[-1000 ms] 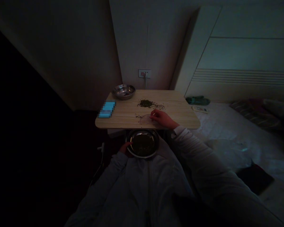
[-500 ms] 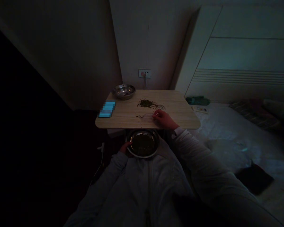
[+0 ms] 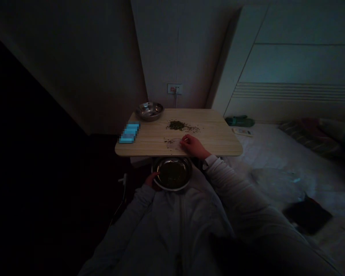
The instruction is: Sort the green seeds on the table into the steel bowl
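Observation:
The room is dim. My left hand [image 3: 151, 180] grips the left rim of a steel bowl [image 3: 172, 174] holding dark grains, just below the near edge of a small wooden table [image 3: 218, 134]. My right hand [image 3: 193, 145] rests on the table near that edge, fingers curled beside a small scatter of grains [image 3: 169, 142]. A larger heap of the same dark grains [image 3: 176, 125] lies further back on the table.
A second steel bowl [image 3: 149, 110] stands at the table's far left corner, with a blue phone [image 3: 129, 132] at the left edge. A wall socket [image 3: 174, 89] is behind. A bed [image 3: 276, 165] with a remote control [image 3: 242, 132] lies to the right.
My right hand has slid slightly left and toward the near edge, beside the small scatter of grains. The left hand and its bowl have stayed put.

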`<state>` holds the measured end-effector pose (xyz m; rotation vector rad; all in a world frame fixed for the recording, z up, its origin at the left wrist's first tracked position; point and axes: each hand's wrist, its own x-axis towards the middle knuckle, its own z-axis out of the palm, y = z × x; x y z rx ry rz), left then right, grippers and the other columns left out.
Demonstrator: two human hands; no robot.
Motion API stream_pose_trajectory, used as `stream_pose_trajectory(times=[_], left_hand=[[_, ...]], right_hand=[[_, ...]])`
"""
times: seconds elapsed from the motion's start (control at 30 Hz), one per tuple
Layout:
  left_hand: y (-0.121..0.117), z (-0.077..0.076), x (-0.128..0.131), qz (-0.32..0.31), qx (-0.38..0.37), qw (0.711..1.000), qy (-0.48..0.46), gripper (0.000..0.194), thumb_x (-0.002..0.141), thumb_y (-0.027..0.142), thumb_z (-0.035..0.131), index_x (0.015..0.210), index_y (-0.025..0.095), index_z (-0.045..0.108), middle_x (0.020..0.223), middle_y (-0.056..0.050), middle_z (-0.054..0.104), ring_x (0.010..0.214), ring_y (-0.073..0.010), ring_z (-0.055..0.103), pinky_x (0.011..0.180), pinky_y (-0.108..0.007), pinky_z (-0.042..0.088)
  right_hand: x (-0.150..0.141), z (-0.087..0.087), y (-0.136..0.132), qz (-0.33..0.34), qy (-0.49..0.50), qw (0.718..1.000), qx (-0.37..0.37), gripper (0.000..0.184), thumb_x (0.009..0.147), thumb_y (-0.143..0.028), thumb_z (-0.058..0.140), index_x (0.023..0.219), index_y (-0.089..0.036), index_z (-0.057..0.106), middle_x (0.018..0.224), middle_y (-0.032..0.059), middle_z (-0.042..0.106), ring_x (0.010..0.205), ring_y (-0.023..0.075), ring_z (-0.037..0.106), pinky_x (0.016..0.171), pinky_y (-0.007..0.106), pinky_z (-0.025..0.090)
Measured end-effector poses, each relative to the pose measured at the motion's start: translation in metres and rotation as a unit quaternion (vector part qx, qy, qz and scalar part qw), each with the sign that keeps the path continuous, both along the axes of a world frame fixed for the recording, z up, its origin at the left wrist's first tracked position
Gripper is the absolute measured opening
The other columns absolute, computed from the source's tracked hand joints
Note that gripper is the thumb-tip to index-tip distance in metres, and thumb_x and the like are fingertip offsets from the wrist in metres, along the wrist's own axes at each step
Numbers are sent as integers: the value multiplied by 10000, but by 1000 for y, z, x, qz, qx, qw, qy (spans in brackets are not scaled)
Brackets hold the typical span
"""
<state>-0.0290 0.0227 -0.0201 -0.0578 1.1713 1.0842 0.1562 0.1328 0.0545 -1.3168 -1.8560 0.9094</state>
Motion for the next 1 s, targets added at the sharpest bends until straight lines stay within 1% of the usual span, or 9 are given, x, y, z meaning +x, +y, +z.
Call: stream_pose_trajectory(times=[0.13,0.27,0.43,0.53,0.63,0.7,0.8,0.9,1.0], left_hand=[[0,-1,-1,13,-3,1000,3,275,761,105,500,971,104,677,497,-30,674,652,-229,694,755,-356,531],[1,-4,-2,11,2,1000,-9,264,754,118,513,954,88,684,528,-47,686,634,-223,691,723,-341,537],[1,1,0,31,-4,999,-10,332,751,99,506,1046,78,656,542,-45,694,595,-221,683,688,-346,538],[0,4,1,31,-11,999,-7,364,766,101,493,1103,71,628,562,-49,705,589,-223,684,695,-351,537],[0,5,0,24,-11,1000,-8,388,783,114,481,1150,54,591,568,-54,709,627,-231,693,728,-361,535],[0,5,0,19,-7,1000,-16,397,795,120,464,1170,43,571,586,-62,715,665,-236,698,754,-369,530],[1,4,0,16,-5,1000,-23,389,785,116,470,1148,36,585,591,-70,715,684,-238,699,756,-369,530],[1,2,-1,8,-3,1000,-25,324,776,121,485,1055,59,639,547,-55,698,646,-228,696,734,-357,537],[2,-1,-1,13,2,1000,-15,256,783,111,474,947,86,669,494,-32,673,605,-211,690,726,-339,541]], right_hand=[[-4,2,-1,14,-11,1000,3,127,737,-308,539,751,-191,493,615,-16,579,556,110,493,545,236,350],[-5,3,-1,60,2,998,-7,121,728,-296,546,752,-188,496,604,-31,569,544,96,472,551,226,349],[-5,-1,-3,104,27,994,-24,148,718,-317,559,760,-183,510,590,-42,567,535,87,462,552,220,349],[-4,-4,-4,127,30,991,-21,157,705,-324,572,738,-180,517,589,-42,568,549,88,472,565,223,353],[-1,-6,-4,142,54,988,-42,181,698,-343,577,735,-181,507,590,-41,569,549,92,477,558,224,354],[1,-8,-4,119,77,988,-53,197,708,-365,561,751,-186,492,592,-42,570,532,91,466,533,220,342],[1,-8,-4,64,84,994,-41,196,728,-372,538,751,-189,473,610,-35,583,522,89,452,512,216,326],[-3,-6,-8,25,53,998,-19,177,730,-350,546,736,-189,472,623,-25,595,535,94,471,526,222,336],[-10,-4,-14,-4,18,1000,3,145,743,-321,540,746,-190,477,635,-18,600,568,106,511,557,232,356]])
